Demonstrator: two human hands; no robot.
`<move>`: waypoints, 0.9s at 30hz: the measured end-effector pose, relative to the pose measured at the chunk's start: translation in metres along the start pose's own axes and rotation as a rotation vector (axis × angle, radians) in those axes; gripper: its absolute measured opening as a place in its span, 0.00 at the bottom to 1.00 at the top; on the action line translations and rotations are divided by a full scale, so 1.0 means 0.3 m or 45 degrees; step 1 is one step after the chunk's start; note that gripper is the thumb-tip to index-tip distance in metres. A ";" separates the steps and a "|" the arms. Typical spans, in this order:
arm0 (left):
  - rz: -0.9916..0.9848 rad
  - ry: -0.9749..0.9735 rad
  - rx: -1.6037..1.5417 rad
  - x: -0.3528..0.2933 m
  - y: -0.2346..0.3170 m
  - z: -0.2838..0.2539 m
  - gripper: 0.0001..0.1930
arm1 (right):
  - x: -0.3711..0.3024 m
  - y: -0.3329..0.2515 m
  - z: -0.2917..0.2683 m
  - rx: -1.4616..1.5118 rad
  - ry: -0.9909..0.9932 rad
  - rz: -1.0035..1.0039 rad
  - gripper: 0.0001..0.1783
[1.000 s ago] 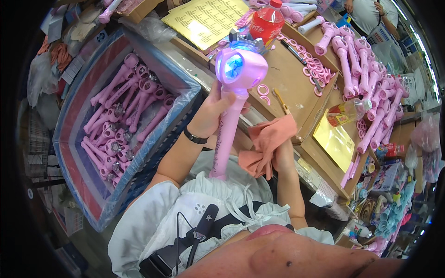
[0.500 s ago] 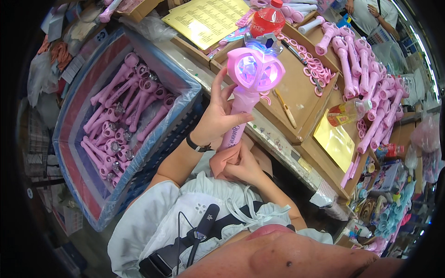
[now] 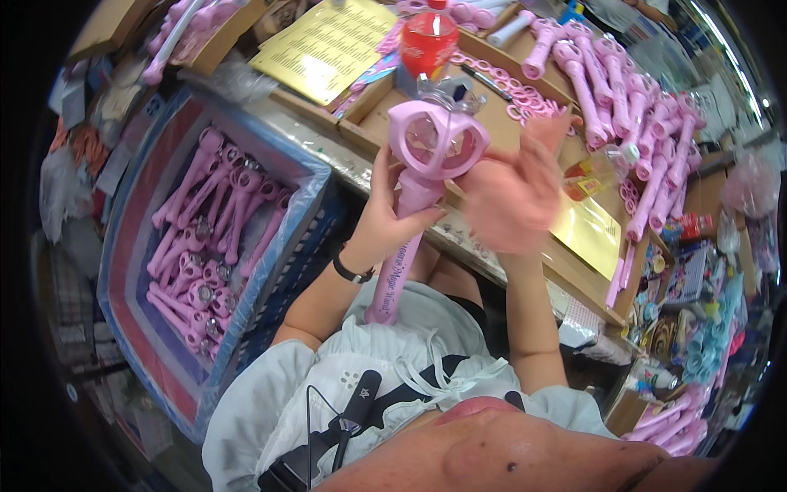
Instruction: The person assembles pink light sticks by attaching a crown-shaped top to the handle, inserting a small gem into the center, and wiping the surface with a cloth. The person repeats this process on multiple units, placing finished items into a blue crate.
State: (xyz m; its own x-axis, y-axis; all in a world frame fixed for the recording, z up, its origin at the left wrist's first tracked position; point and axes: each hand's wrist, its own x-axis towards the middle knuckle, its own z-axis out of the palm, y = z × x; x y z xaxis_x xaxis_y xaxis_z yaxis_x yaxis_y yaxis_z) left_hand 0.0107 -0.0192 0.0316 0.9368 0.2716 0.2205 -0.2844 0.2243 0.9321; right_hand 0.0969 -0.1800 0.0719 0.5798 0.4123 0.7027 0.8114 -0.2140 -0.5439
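Observation:
My left hand [image 3: 385, 209] is wrapped round the neck of a pink toy wand [image 3: 400, 262]. The wand stands tilted, its openwork head up, a clear silvery crown-shaped piece on top, and dark lettering along the handle. The handle's lower end comes down to my clothing. Just right of the wand head, my right hand [image 3: 525, 193] is raised and smeared by motion. A salmon-coloured cloth [image 3: 502, 215] blurs together with it, bunched at the palm and fingers. No light shows in the wand head.
On the left stands a blue-rimmed, lined crate [image 3: 307, 184] holding many similar wands. Cardboard trays [image 3: 385, 115] on the workbench hold pink rings, a red-drink bottle [image 3: 428, 45] and yellow sheets [image 3: 328, 49]. More wands [image 3: 615, 90] pile up at the far right, near a second bottle [image 3: 602, 168].
My right hand and the cloth have left the lower handle and swung up and right beside the wand head. The wand's blue-purple glow has gone out. My left hand still holds the wand.

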 end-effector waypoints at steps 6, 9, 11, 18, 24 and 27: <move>0.270 0.099 0.559 -0.013 -0.026 0.067 0.51 | 0.181 -0.029 0.094 0.143 0.179 0.122 0.34; 0.125 0.033 0.414 -0.028 -0.036 0.064 0.51 | 0.174 0.031 0.076 0.999 0.019 0.750 0.32; 0.138 -0.016 0.368 -0.024 -0.044 0.054 0.50 | 0.142 0.060 0.067 1.217 -0.080 0.818 0.30; -0.463 -0.379 -0.525 -0.009 -0.046 0.011 0.38 | 0.067 0.105 0.052 1.383 -0.224 0.393 0.25; -0.181 -0.082 0.069 0.010 -0.053 0.050 0.33 | 0.074 0.098 0.082 1.132 0.147 0.890 0.26; -0.012 -0.034 0.284 0.017 -0.053 0.056 0.31 | 0.036 0.075 0.123 1.065 0.299 0.825 0.32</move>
State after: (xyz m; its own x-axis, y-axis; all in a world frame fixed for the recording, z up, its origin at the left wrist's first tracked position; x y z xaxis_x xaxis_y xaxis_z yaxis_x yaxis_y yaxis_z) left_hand 0.0234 -0.0372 0.0227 0.9452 0.2447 0.2161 -0.2263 0.0137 0.9740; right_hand 0.1188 -0.1475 0.0504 0.9519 0.2396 0.1908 0.0895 0.3782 -0.9214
